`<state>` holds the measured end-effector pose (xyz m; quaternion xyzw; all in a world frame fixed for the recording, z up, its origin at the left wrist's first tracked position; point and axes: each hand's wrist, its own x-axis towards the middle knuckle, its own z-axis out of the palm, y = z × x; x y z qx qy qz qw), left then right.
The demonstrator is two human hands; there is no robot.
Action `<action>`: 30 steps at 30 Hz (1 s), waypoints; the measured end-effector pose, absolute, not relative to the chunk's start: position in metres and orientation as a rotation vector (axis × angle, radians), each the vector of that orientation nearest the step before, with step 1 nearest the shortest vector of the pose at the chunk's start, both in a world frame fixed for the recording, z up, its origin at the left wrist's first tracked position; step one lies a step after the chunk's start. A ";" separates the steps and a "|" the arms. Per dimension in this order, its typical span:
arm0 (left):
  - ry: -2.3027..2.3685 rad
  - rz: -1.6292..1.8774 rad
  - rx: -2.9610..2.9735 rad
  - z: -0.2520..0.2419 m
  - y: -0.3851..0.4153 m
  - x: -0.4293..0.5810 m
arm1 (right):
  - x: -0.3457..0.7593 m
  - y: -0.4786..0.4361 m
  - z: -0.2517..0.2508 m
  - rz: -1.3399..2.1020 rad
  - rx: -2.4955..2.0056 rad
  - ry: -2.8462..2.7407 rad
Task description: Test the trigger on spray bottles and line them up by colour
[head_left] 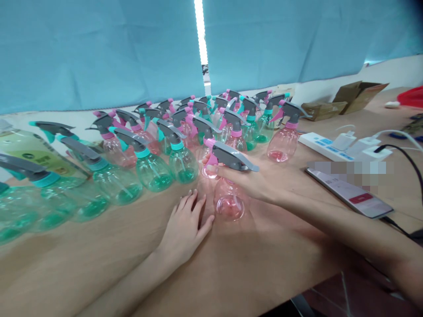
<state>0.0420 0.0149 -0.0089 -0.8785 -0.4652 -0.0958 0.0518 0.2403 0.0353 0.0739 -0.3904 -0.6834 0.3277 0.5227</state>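
**Pink spray bottle in hand at the front of the rows**

From the left, we see teal-tinted spray bottles crowded on the wooden surface, with a labelled yellow-green bottle among them, cut off by the frame edge. Behind, pink and teal bottles stand packed in rows before a blue curtain. Every one we can make out has a grey sprayer head, so the rows look complete; only the front bottle is in doubt. Mid-frame, the left hand lies flat, its fingers open and spread, tips just beside the pink spray bottle. The right hand reaches in, its fingers closed around a grey sprayer head with a pink trigger, just above that bottle. The hand hides the neck, so we cannot tell whether the head is screwed on. The rear bottles overlap too much to count. Further right are a white power strip, a partly blurred phone, cardboard and a red object, cut off by the frame edge.
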 end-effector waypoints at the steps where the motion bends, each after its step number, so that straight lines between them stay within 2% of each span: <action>1: -1.418 -0.295 -2.672 -0.009 0.015 0.042 | 0.240 0.035 0.074 0.789 -0.921 -1.638; 14: -1.411 -0.314 -2.678 -0.011 0.016 0.042 | 0.240 0.035 0.073 0.731 -0.991 -1.631; 30: -1.387 -0.367 -2.696 -0.012 0.016 0.040 | 0.239 0.030 0.085 0.888 -0.937 -1.620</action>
